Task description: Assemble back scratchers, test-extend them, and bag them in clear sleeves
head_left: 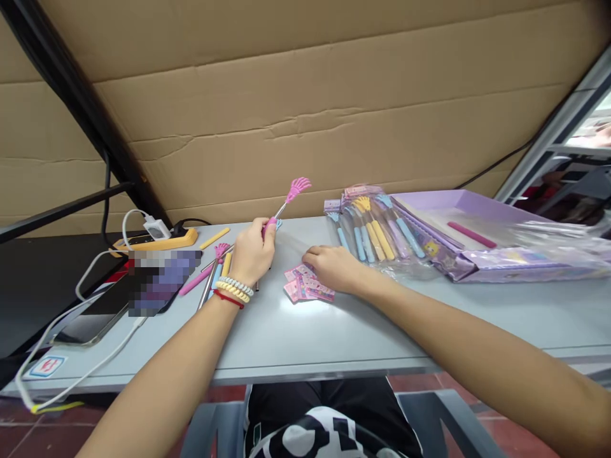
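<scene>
My left hand [254,250] is wrapped round the pink handle of a back scratcher [298,186]. Its metal rod points up and right, ending in a pink hand-shaped head. My right hand [334,267] has its fingertips pinched at the edge of a clear plastic bag [292,242], which shows only faintly between the hands. Below those fingers, several small pink printed cards [305,286] lie overlapped on the grey table [305,343]. More back scratchers [196,278], in pink, blue and yellow, lie left of my left wrist, partly hidden by it.
Bagged back scratchers [375,232] lie at the back right, beside a purple box [458,200] with clear bags and a pink handle in it. On the left are a phone [90,324], white cables and a yellow power strip [184,239]. A cardboard wall [305,127] stands behind.
</scene>
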Motion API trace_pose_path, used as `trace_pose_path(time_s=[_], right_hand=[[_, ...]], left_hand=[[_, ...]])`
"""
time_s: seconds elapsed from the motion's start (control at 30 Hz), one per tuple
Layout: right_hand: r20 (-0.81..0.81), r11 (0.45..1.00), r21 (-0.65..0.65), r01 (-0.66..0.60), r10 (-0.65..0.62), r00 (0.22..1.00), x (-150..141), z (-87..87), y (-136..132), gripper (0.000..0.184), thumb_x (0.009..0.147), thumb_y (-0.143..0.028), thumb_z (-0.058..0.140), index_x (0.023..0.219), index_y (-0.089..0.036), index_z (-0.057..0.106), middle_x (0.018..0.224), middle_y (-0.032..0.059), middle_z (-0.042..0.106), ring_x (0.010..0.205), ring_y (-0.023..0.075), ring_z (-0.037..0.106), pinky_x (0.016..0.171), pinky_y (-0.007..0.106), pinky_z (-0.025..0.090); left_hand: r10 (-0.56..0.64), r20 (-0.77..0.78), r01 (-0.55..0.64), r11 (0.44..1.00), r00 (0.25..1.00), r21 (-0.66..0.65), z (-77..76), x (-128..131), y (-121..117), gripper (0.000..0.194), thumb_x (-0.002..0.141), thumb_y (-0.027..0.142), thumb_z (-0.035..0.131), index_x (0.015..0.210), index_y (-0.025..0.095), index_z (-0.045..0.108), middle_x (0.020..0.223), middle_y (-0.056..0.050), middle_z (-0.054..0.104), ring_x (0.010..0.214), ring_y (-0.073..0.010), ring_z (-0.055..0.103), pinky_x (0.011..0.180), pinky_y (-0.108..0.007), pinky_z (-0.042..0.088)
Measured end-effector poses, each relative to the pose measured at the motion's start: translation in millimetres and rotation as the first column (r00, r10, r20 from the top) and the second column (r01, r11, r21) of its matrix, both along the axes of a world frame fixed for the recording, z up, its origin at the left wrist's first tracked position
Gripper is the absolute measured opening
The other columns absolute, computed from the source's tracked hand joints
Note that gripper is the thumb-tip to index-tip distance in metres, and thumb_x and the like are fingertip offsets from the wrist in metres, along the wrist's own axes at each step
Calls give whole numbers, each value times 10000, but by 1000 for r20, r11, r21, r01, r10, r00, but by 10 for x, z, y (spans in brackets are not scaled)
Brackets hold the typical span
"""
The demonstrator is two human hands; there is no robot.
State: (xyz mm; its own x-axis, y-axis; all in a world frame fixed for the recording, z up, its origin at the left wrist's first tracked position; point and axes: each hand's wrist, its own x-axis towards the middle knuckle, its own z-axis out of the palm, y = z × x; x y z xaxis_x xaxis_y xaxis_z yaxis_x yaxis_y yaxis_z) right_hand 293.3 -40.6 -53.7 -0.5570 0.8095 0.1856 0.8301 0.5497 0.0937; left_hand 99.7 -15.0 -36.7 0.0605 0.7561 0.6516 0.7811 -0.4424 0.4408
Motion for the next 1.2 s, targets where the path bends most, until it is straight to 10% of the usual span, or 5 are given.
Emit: trace_pose_path(time_s=[0.33,0.5,0.73,0.93,1.2], right_hand=[[-384,991,64,-117,133,914,97,56,-51,641,849,-202,447,1458,-190,249,1036,86,670,773,176,621,674,275,417],[-421,991,109,-71,111,900,138,66,-4,362,833,-195,445,1189,-170,505,995,98,683,879,215,639,697,280,414],[-530,994,-11,107,-96,843,453,246,132,163,788,-300,536,893,-214,445,789,40,670,652,173,579,595,254,364],[-234,971,-238,12,-69,970,516,297,123,335,729,-470,629,693,-214,416,605,9,551,571,148,488,530,248,293],[-285,927,-354,-121,16,958,530,302,127,368,563,-343,769,720,-204,466,715,6,616,643,145,531,559,231,335]], left_hand=[[-284,-113,261,948,952,-181,41,112,-187,282,924,341,419,938,161,635,684,-18,647,601,-145,562,620,-262,393],[-543,-93,503,820,835,-273,-47,205,-254,322,931,370,396,1004,159,627,693,-8,648,609,-131,574,610,-246,415],[-418,-238,331,883,877,-334,12,116,-206,381,929,354,363,1137,152,609,764,-31,703,733,-187,648,733,-302,472],[-417,-426,234,877,803,-419,-55,107,-135,465,936,336,294,1285,165,550,1170,-96,661,1102,-239,595,941,-358,438],[-479,-414,257,835,774,-486,-82,94,-107,533,942,428,284,1376,175,463,1298,-85,593,1196,-242,543,998,-349,415]])
